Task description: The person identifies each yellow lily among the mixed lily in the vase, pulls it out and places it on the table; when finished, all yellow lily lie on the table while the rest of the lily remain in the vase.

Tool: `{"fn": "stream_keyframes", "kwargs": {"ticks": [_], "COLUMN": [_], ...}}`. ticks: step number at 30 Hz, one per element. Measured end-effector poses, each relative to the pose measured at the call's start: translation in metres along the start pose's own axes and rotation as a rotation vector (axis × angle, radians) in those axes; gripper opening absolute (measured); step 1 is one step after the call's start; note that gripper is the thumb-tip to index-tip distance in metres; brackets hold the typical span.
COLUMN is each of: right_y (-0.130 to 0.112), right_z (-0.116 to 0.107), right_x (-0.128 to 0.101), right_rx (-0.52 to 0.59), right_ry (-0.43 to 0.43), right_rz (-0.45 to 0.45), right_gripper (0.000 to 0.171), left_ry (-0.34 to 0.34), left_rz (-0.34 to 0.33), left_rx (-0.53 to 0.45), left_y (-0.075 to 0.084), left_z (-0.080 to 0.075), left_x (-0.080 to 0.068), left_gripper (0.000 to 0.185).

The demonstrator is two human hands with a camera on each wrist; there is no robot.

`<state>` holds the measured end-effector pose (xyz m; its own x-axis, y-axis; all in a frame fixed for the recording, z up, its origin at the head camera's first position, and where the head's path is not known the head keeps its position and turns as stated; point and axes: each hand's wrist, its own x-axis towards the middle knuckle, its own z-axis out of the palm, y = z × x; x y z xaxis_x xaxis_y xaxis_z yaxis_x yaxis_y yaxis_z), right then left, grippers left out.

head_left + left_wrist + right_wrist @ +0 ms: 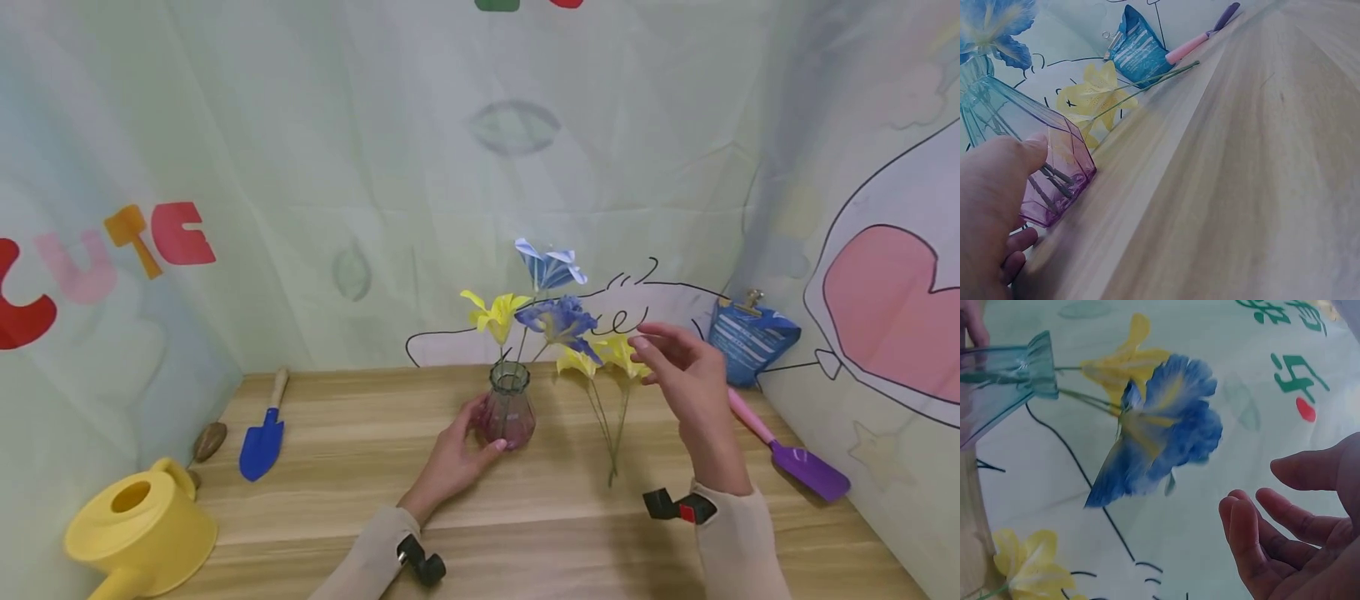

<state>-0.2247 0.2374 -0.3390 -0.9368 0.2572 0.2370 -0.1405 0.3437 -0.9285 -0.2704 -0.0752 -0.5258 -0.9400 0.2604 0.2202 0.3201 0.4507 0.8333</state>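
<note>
Gripping ribbed glass vase [507, 411], left hand [452, 461]; right hand [686, 377] loosely open, empty

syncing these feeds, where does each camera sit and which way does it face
Head: above, facing the wooden table and backdrop; both hands, sleeves show.
Left wrist: low at the left hand, along the table; thumb on the purple-tinted glass vase.
Right wrist: behind the right hand, facing the backdrop; empty fingers near the blue paper flower.
Shared: vase, flower.

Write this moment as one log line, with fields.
left hand: holds vase | right hand: open, near yellow flowers | vase: upright, three flowers in it | table: two flowers lying
</note>
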Motion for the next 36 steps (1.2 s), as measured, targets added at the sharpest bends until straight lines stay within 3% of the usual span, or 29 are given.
{"fn": "stream_keyframes", "kwargs": {"ticks": [10,15,26,36], "right_y": [-0.029,-0.034,-0.017,0.001], "right_z": [0.016,0.030,0.066,0.096], "right_x": [-0.018,-0.023,-0.019,-0.014], "right_rx": [0.027,0.031,0.025,0.035], "right_ry": [-0.137,-0.210,-0.347,-0.384], "right_rz": [-0.113,-0.109,-0.083,-0.054], "right_gripper": [0.036,0.036,0.036,0.034], "left_ry": [0.007,0.011,0.002,0.024], "left_rz": [0.024,0.012,0.017,0.050], "left_rx": [0.001,0.000,0.012,-0.005], "left_y": [-0.001,-0.001,0.002,0.001], "left_z": [0.000,0.000,0.001,0.001], "left_x": [0.000,-0.001,0.000,0.001], "left_gripper": [0.081,0.081,0.080,0.078]}}
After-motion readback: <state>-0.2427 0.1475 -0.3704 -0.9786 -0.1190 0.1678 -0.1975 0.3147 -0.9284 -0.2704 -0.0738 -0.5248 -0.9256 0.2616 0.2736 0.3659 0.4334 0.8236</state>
